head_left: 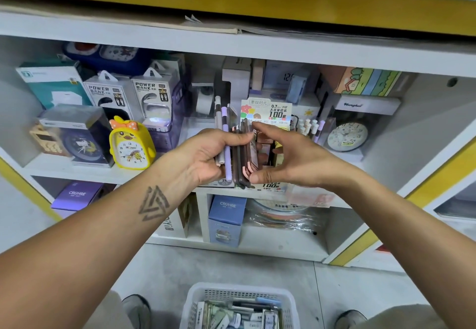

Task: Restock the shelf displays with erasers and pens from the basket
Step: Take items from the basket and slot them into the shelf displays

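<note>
Both hands met in front of the middle shelf (77,167). The left hand (206,156) was curled round a bundle of pens (226,146), grey, lilac, brown and pink, held upright, thumb on top and fingers behind. The right hand (288,158) had its fingers bent, forefinger on the top of the bundle and thumb at its lower end, pinching the outermost pens. Just behind the hands stood a lead refill display (266,112) printed "0.7 mm/HB" and "100". Beside it, toward the shelf's right end, a holder of pens with white caps (307,126) stood, then a clock in a box marked "Henghui" (354,133). Toward the left end sat two boxes reading "POWER BANK" (128,92) and a yellow duck alarm clock (131,146) at the front edge. On the lower shelf, a purple box (77,194) and a blue box (226,215) both read "CRUHRE". The white basket (239,295) lay on the floor between the person's feet, holding packets with labels too small to read.
</note>
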Motion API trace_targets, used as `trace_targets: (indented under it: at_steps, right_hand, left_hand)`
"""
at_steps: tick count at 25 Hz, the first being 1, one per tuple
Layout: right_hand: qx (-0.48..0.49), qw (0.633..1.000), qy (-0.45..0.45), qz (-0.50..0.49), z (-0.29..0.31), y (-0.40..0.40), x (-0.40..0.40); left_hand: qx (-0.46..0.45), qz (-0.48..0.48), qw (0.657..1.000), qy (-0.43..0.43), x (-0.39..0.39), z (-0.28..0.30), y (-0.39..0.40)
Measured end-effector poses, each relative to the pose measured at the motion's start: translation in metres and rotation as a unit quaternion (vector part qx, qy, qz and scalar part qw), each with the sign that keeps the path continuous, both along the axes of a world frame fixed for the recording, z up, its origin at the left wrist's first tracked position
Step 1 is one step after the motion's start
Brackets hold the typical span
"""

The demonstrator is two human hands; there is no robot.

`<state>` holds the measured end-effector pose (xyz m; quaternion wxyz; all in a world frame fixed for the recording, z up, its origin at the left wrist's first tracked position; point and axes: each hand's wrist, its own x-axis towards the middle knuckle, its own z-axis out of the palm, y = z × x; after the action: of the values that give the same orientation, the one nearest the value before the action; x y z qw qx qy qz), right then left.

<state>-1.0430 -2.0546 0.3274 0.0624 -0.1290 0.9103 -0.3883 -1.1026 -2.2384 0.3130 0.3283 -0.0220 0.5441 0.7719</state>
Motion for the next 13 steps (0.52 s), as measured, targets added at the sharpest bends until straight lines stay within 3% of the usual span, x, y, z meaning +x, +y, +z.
trace_targets:
  at_steps: [4, 9, 13]
  right_hand:
    - [0.006, 1.0, 0.013, 0.023, 0.001, 0.001, 0.001]
    - [0.116, 0.978, 0.158, 0.067, 0.006, -0.005, 0.011]
    - [0.04, 0.962, 0.269, -0.023, 0.011, 0.0, 0.007]
  left_hand:
    - [0.017, 0.0, 1.0, -0.008, -0.002, -0.002, -0.003]
    - [0.023, 0.018, 0.999, -0.013, -0.003, -0.002, -0.007]
    - [0.012, 0.028, 0.999, -0.013, -0.008, 0.002, -0.013]
